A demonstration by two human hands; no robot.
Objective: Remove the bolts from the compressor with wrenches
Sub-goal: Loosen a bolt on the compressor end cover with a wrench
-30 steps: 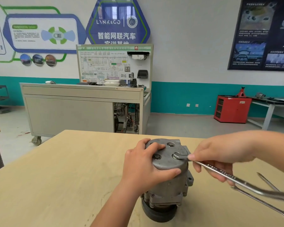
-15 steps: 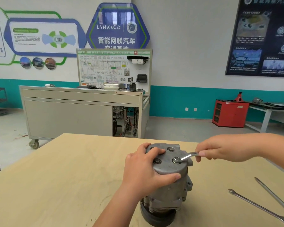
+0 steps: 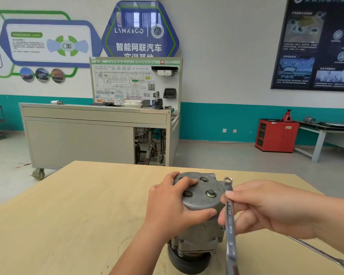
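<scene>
Compressor stands on end near the table's near edge, left hand clamped over its top cover to steady it, right hand gripping a wrench by the shank, ring end raised beside the nearest bolt, likely ready to fit on

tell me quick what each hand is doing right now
Left hand: grips the top of the grey metal compressor.
Right hand: holds a long silver wrench by its shank.

Vehicle-training workshop: wiring trainer board, red tool cabinet
</scene>
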